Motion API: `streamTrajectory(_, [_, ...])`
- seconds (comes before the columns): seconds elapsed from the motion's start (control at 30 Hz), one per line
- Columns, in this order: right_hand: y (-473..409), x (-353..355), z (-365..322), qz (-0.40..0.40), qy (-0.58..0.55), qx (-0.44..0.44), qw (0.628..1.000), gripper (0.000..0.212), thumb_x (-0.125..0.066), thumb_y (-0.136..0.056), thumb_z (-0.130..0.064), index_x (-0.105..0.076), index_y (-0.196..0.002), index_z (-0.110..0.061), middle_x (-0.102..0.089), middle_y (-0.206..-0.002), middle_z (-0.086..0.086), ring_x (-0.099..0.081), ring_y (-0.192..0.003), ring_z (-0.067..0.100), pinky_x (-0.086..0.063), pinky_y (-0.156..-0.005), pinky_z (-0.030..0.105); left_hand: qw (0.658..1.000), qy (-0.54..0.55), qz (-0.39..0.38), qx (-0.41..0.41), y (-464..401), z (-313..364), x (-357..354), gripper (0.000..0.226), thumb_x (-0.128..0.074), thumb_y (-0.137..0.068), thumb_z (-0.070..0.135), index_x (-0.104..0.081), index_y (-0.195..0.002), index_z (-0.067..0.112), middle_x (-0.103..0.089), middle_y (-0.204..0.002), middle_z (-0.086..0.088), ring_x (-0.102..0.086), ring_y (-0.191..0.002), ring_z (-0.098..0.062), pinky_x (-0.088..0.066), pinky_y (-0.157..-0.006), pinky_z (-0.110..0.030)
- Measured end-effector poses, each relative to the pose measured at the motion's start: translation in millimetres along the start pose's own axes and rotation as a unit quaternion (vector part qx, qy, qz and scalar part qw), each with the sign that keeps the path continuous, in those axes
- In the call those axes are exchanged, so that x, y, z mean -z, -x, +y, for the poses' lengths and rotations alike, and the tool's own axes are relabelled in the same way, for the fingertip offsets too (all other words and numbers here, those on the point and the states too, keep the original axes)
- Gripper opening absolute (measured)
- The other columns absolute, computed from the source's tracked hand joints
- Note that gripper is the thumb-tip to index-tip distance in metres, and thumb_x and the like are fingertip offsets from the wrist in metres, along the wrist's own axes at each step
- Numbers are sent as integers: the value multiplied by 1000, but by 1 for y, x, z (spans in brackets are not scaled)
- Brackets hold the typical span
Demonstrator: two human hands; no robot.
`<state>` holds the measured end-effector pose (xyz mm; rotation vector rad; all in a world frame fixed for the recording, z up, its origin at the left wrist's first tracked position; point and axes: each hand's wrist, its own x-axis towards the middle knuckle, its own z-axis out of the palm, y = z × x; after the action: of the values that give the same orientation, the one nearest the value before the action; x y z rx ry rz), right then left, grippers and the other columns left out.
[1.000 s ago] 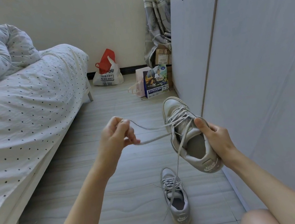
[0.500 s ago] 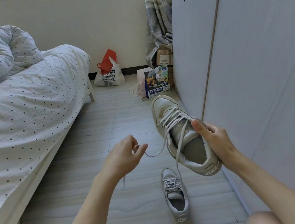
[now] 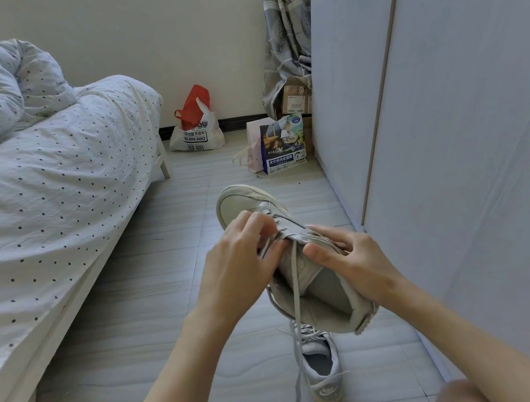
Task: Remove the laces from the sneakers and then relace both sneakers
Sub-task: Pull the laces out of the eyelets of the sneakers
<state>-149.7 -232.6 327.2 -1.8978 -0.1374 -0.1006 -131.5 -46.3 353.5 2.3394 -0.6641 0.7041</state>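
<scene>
Grey plank floor runs between a dotted bed and a wardrobe. Head view: the held sneaker is raised over the floor, toe away from the person. The left hand, which a moment ago drew a lace end out to the side, has returned to the eyelet rows, fingers curled on the lacing. The right hand has shifted from the collar to the tongue, fingers pinching there. A freed lace hangs down. Judgement: unlacing is partway; the second sneaker on the floor remains laced.
</scene>
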Motion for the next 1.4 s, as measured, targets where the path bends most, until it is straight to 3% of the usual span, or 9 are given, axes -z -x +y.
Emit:
streamTrajectory(0.13, [1,0,1,-20,2,1,1000,43,-64,-58,-72,-60,-97,-54,-61,-103,-32,-56,-104,-13,-43,-84,7,999,-27,-2,-29,2,3,-1,9,-64,-83,14,-56,-80,16,-53,-77,12,-50,-67,-9,-50,-55,-35])
streamTrajectory(0.33, [-2,8,-1,-6,-87,-13,996,49,-62,-64,-62,-68,-104,-35,-73,-90,-17,-67,-87,-2,-49,-70,9,969,117,20,218,-8,-21,3,20,-62,-82,10,-48,-95,19,-59,-86,2,-58,-76,-8,-48,-65,-25])
streamTrajectory(0.5, [-1,10,5,-20,-21,-15,999,59,-63,-56,-76,-64,-106,-44,-68,-101,-24,-61,-102,-5,-48,-88,15,995,53,-82,37,1,-11,-1,46,-64,-84,10,-51,-127,20,-48,-103,9,-47,-91,-5,-43,-84,-21])
streamTrajectory(0.67, [-1,8,8,-49,39,-24,998,43,-63,-55,-73,-61,-94,-54,-64,-98,-29,-59,-101,-9,-45,-92,19,996,68,-57,-24,-2,-3,-5,8,-66,-85,13,-72,-90,13,-58,-87,10,-53,-82,-7,-48,-75,-27])
streamTrajectory(0.83, [-2,10,7,-47,11,-23,999,44,-62,-58,-71,-64,-95,-48,-68,-103,-23,-60,-103,-6,-46,-95,22,985,78,54,143,-10,-11,-10,6,-56,-91,11,-61,-88,12,-54,-80,12,-52,-72,-4,-41,-64,-15])
streamTrajectory(0.93, [-3,13,8,-33,-4,-27,999,50,-60,-58,-71,-65,-99,-44,-68,-104,-22,-61,-103,-5,-46,-96,23,928,161,147,302,-14,-23,-5,6,-48,-96,13,-54,-94,13,-58,-80,4,-53,-71,-7,-38,-63,-17])
streamTrajectory(1.03, [-3,16,10,-19,5,-34,999,54,-60,-58,-70,-65,-103,-41,-67,-107,-20,-60,-106,-3,-45,-97,22,904,177,120,369,-12,-34,1,7,-48,-96,13,-54,-99,14,-61,-89,1,-56,-82,-13,-39,-71,-23])
streamTrajectory(1.23, [0,14,8,-36,38,-31,998,45,-62,-52,-80,-64,-89,-55,-65,-97,-32,-57,-104,-10,-42,-89,15,989,73,-78,98,-4,-17,1,41,-64,-86,23,-56,-126,26,-51,-114,7,-50,-105,-13,-44,-90,-29])
streamTrajectory(1.4, [-1,9,6,-56,60,-11,997,40,-59,-51,-85,-59,-86,-66,-64,-97,-36,-57,-101,-13,-44,-89,16,994,39,-103,9,-2,-4,-4,17,-66,-85,23,-71,-101,27,-56,-95,11,-50,-86,-6,-49,-75,-33])
